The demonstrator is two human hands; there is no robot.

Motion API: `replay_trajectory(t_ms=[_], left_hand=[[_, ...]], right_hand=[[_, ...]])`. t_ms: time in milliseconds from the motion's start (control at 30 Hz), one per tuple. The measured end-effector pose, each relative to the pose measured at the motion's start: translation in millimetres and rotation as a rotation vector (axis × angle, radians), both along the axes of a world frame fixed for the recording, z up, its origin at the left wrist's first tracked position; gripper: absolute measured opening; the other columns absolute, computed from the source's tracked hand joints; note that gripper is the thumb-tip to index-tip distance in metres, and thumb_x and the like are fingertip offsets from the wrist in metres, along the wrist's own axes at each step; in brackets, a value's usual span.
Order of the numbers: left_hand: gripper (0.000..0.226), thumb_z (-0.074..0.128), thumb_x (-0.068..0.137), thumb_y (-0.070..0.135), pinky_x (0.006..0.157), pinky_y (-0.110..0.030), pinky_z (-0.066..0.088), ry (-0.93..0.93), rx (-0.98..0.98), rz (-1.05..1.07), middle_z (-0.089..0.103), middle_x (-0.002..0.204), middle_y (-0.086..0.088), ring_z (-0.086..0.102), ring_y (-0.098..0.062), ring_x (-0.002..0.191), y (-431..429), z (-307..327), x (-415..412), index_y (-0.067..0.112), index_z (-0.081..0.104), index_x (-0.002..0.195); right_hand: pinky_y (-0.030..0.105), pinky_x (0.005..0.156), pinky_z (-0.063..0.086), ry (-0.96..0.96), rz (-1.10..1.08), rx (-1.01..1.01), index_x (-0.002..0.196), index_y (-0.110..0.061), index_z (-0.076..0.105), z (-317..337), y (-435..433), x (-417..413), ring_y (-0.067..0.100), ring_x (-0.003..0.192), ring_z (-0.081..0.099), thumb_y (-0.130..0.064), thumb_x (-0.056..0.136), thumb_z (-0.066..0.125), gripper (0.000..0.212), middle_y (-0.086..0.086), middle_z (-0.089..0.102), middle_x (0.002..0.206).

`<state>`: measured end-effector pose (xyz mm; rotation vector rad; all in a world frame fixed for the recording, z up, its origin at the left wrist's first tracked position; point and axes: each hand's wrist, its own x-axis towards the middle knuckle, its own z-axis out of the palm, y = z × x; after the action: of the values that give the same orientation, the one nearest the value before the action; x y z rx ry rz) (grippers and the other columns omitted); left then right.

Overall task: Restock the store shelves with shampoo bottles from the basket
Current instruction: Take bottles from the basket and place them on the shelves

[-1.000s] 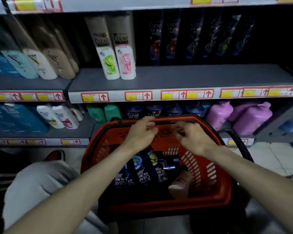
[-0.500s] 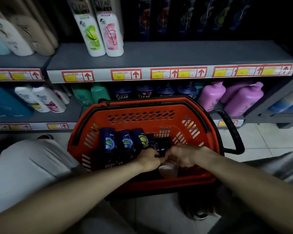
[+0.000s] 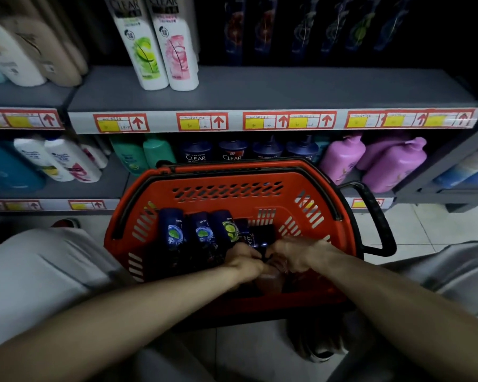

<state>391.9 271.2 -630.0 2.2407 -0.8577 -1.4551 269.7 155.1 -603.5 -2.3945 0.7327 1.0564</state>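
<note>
Left hand (image 3: 244, 259) and right hand (image 3: 295, 253) meet knuckle to knuckle, fingers curled closed round the near end of a dark CLEAR bottle (image 3: 255, 239). That bottle lies inside the red basket (image 3: 232, 205), just beside three more dark bottles (image 3: 174, 232) and above a tan bottle (image 3: 269, 281). The basket sits in front of the grey shelf (image 3: 260, 89).

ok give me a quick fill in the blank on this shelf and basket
The left hand and right hand both reach into the orange-red ___.
The two white CLEAR bottles stand one shelf ___ the purple bottles.
Each price tag carries a red ___ pointing up.
Missing words: basket; above; arrow.
</note>
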Motion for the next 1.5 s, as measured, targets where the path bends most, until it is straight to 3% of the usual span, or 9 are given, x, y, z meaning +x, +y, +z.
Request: replay_trajectory(t_ms=[200, 333, 400, 500, 633, 833, 1200, 1333, 1500], left_hand=[[0.062, 0.099, 0.055, 0.036, 0.091, -0.020, 0.049, -0.243, -0.152, -0.100, 0.070, 0.125, 0.008, 0.063, -0.012, 0.120, -15, 24, 23, 0.029, 0.076, 0.112], [0.059, 0.097, 0.052, 0.035, 0.088, -0.024, 0.055, -0.270, -0.273, -0.215, 0.075, 0.106, 0.011, 0.070, -0.010, 0.106, -26, 48, 37, 0.034, 0.077, 0.108], [0.058, 0.097, 0.054, 0.033, 0.084, -0.023, 0.055, -0.294, -0.342, -0.264, 0.070, 0.086, 0.019, 0.070, -0.006, 0.096, -32, 65, 45, 0.039, 0.077, 0.108], [0.070, 0.096, 0.060, 0.036, 0.082, -0.026, 0.059, -0.267, -0.461, -0.308, 0.073, 0.074, 0.020, 0.071, 0.004, 0.080, -40, 93, 61, 0.044, 0.069, 0.123], [0.063, 0.088, 0.078, 0.038, 0.085, -0.028, 0.059, -0.162, -0.671, -0.176, 0.079, 0.088, 0.018, 0.072, 0.008, 0.083, -48, 126, 89, 0.038, 0.063, 0.136], [0.030, 0.077, 0.090, 0.042, 0.083, -0.031, 0.061, 0.159, -0.833, 0.257, 0.079, 0.109, 0.007, 0.076, -0.016, 0.100, -47, 157, 132, 0.026, 0.077, 0.114], [0.050, 0.085, 0.084, 0.025, 0.090, -0.042, 0.062, 0.215, -0.562, -0.124, 0.075, 0.116, 0.002, 0.074, -0.015, 0.107, -24, 159, 137, 0.032, 0.064, 0.129], [0.047, 0.079, 0.089, 0.013, 0.084, -0.039, 0.064, 0.153, -0.675, -0.058, 0.072, 0.117, -0.005, 0.075, -0.017, 0.102, -22, 164, 148, 0.032, 0.063, 0.129], [0.047, 0.072, 0.094, 0.003, 0.075, -0.018, 0.058, 0.113, -0.804, -0.055, 0.076, 0.105, 0.014, 0.073, -0.001, 0.095, -26, 180, 163, 0.031, 0.061, 0.130]], right_hand=[[0.021, 0.083, 0.040, -0.036, -0.054, -0.012, 0.155, -0.037, 0.036, 5, -6, 0, 0.022, 0.133, 0.053, -0.015, 0.094, 0.068, 0.072, 0.001, 0.048, 0.152], [0.007, 0.052, 0.037, -0.097, -0.167, 0.080, 0.149, -0.044, 0.040, 3, -12, -2, 0.012, 0.112, 0.057, -0.032, 0.087, 0.075, 0.071, -0.005, 0.055, 0.146], [0.018, 0.080, 0.050, -0.138, -0.282, 0.146, 0.144, -0.044, 0.042, 3, -13, -1, 0.013, 0.117, 0.058, -0.044, 0.079, 0.079, 0.074, -0.006, 0.056, 0.145], [0.034, 0.111, 0.042, -0.280, -0.405, 0.256, 0.146, -0.037, 0.045, 10, -21, 6, 0.013, 0.130, 0.054, -0.033, 0.078, 0.084, 0.079, -0.008, 0.058, 0.145], [0.016, 0.096, 0.046, -0.517, -0.543, 0.466, 0.128, -0.028, 0.064, 36, -25, 23, -0.009, 0.113, 0.062, -0.016, 0.084, 0.083, 0.049, -0.018, 0.071, 0.121], [0.026, 0.087, 0.059, -0.789, -0.730, 0.655, 0.127, -0.017, 0.067, 75, -26, 36, 0.010, 0.110, 0.072, -0.021, 0.095, 0.073, 0.033, -0.003, 0.076, 0.118], [0.026, 0.090, 0.056, -1.226, -0.821, 0.607, 0.129, -0.017, 0.068, 117, -22, 78, 0.017, 0.114, 0.071, -0.038, 0.092, 0.068, 0.043, 0.000, 0.076, 0.121], [0.043, 0.104, 0.053, -1.241, -0.781, 0.610, 0.136, -0.017, 0.063, 129, -19, 92, 0.020, 0.121, 0.068, -0.013, 0.098, 0.066, 0.038, 0.000, 0.072, 0.129], [0.046, 0.108, 0.051, -1.220, -0.618, 0.400, 0.153, -0.034, 0.043, 154, -19, 116, 0.013, 0.127, 0.061, 0.002, 0.096, 0.064, 0.070, -0.012, 0.068, 0.132]])
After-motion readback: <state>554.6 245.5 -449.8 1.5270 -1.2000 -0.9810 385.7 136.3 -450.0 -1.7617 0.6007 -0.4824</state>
